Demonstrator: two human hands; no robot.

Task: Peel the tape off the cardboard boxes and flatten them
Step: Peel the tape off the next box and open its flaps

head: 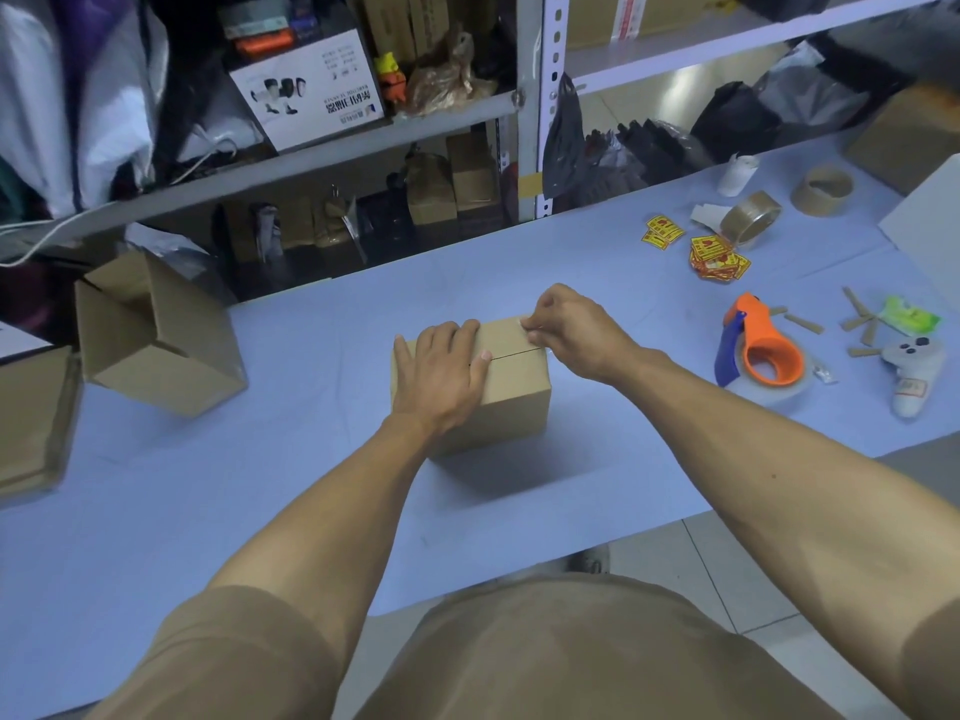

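A small closed cardboard box (pixel 511 392) stands in the middle of the pale blue table (pixel 208 501). My left hand (pixel 441 371) lies flat on the left part of its top, fingers straight, pressing it down. At the box's far right top edge my right hand (pixel 566 330) pinches the end of a strip of clear tape (pixel 524 324) with its fingertips. The seam between the top flaps shows between my hands. A second, open cardboard box (pixel 156 335) lies on its side at the left of the table.
An orange and blue tape dispenser (pixel 758 345) sits to the right, with a white controller (pixel 909 371), cardboard scraps, yellow stickers (pixel 717 257) and tape rolls (pixel 750 218) beyond. More cardboard lies at the left edge (pixel 31 423). Cluttered metal shelves stand behind the table.
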